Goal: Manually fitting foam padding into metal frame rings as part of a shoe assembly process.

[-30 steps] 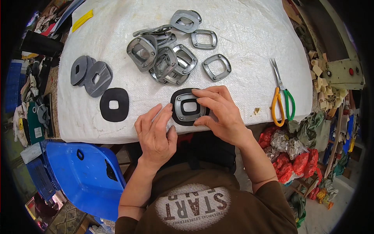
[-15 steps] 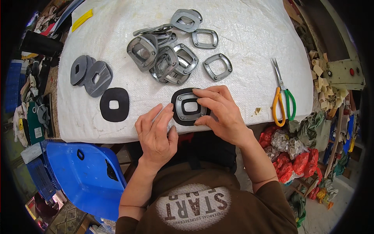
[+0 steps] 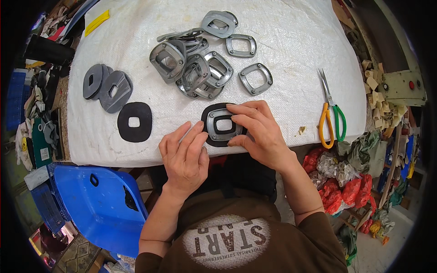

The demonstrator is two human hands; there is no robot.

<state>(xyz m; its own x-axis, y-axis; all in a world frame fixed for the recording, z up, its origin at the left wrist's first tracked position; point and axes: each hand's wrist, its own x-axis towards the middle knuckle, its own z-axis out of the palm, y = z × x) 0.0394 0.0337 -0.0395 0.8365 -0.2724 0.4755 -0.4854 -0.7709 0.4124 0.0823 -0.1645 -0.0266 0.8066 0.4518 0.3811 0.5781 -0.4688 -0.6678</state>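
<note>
A grey metal frame [image 3: 211,123], rounded square with a wide opening, lies on a black pad [image 3: 214,108] near the table's front edge. The pad has a small square hole and shows all round the frame. My right hand [image 3: 259,132] grips their right side, fingers at the top right and thumb lower down. At the pad's left edge, my left hand [image 3: 184,154] rests its fingertips, fingers loosely bent and holding nothing. Another black pad [image 3: 135,134] lies flat to the left. Behind it are several overlapping grey pads [image 3: 109,102]. A heap of similar metal frames [image 3: 195,75] sits farther back.
White woven sheeting [image 3: 300,45] covers the table. Scissors [image 3: 332,109] with orange and green handles lie at the right. A yellow strip [image 3: 97,22] is at the far left. A blue tub [image 3: 98,214] stands below the left edge; red bags [image 3: 350,191] are at lower right.
My left thumb and fingers have drawn slightly closer together at the pad's left edge. My right hand keeps its grip; the whole view has shifted very slightly.
</note>
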